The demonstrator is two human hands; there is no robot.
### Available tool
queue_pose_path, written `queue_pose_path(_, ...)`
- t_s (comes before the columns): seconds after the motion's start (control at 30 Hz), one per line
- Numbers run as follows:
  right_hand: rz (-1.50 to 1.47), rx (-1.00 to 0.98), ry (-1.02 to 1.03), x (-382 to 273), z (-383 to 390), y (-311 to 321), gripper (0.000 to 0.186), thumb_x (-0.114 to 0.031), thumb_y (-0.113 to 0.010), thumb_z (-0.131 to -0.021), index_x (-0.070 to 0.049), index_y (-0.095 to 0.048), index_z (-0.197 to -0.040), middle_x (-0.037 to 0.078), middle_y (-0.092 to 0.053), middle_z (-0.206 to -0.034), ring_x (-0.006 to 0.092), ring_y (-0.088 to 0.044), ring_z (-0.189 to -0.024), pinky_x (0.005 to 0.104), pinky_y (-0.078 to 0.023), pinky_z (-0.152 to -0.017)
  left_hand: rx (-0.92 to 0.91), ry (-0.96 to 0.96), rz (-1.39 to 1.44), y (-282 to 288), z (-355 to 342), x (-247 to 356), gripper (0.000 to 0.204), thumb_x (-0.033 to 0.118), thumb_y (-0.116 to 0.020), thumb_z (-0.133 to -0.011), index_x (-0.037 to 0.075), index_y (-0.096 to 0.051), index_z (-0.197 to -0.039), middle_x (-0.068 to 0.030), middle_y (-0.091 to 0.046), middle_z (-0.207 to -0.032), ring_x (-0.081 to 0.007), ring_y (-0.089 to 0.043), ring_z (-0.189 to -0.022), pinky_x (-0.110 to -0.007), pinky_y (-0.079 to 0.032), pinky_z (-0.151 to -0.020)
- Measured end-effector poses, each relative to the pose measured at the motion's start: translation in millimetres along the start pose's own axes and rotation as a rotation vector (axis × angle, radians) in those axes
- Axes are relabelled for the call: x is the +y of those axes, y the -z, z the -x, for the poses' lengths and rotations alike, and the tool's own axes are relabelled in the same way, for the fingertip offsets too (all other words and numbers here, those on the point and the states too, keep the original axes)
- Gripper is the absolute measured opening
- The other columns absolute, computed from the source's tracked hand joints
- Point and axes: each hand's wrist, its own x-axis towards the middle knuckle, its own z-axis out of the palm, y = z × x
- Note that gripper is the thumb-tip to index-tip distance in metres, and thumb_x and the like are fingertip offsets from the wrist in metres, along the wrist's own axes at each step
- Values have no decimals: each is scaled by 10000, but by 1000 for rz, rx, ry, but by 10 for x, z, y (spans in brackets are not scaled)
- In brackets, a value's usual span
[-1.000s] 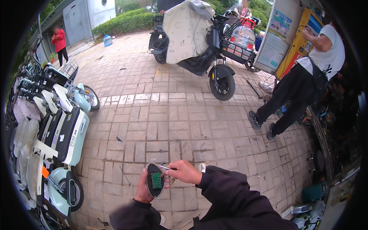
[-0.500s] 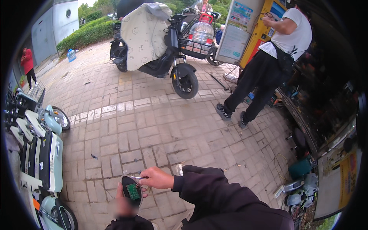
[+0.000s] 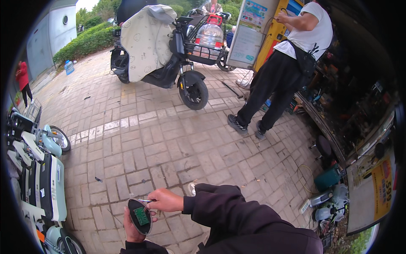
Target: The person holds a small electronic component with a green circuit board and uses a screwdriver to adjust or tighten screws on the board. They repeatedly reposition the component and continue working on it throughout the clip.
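Low in the view, my left hand [image 3: 132, 230] is closed around a dark oval housing [image 3: 135, 205], its hollow side turned up. A green circuit board [image 3: 141, 216] lies inside the housing. My right hand [image 3: 168, 200] pinches a thin, shiny metal tool [image 3: 145, 200] at the housing's upper right rim; its exact kind is too small to make out. Thin wires [image 3: 147, 209] show by the right fingertips, beside the board.
Pale scooters [image 3: 60, 186] line the left. A black scooter with a cream cover [image 3: 146, 51] stands ahead on the brick paving [image 3: 139, 144]. A person in a white shirt [image 3: 315, 29] stands at a yellow cabinet at right. Tools and a teal box [image 3: 327, 178] line the right edge.
The whole view has shifted slightly left. My left hand, blurred before, is now sharp, and the housing is tilted a little differently. The right hand keeps the tool at its rim.
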Motion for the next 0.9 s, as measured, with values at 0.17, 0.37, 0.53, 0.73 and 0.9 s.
queue_pose_path(0.17, -35, -1, -32, -26, 2, 14, 244, -210, -710, -885, 32, -731, -904, 231, -661, -718, 335, -682, -653, 438, -515, -630, -24, -3, 5, -9, -3, 2, 751, 677, -368, -1050, 27, -575, -1365, -166, -723, -1144, -323, -730, -913, -461, -636, -721)
queue_pose_path(0.37, -47, -2, -32, 11, 4, -25, 243, -207, -702, -889, 35, -723, -881, 229, -656, -705, 315, -681, -634, 434, -513, -615, -26, 0, -7, 18, 11, -5, 741, 669, -365, -1054, 33, -577, -1371, -164, -720, -1161, -328, -728, -928, -471, -634, -740)
queue_pose_path(0.53, -57, 2, 2, 99, -18, -68, 259, -239, -708, -899, 19, -714, -880, 224, -641, -709, 335, -659, -637, 449, -501, -610, -56, 19, 4, 75, -3, -13, 755, 670, -361, -1058, 20, -574, -1378, -170, -710, -1188, -339, -721, -985, -493, -626, -819)
queue_pose_path(0.73, -111, 12, -43, 60, -40, -105, 241, -239, -714, -926, -1, -709, -891, 206, -649, -735, 341, -652, -660, 445, -487, -613, -104, 4, 10, 67, 8, 34, 756, 638, -324, -1084, -10, -562, -1393, -173, -706, -1220, -315, -714, -1026, -479, -610, -864)
queue_pose_path(0.9, -91, -10, -72, 9, -16, -33, 238, -227, -721, -927, 9, -712, -895, 200, -646, -726, 325, -643, -646, 430, -479, -607, -85, 3, 33, 43, 29, 46, 732, 617, -312, -1095, -9, -570, -1374, -179, -701, -1216, -319, -709, -1033, -469, -608, -863)
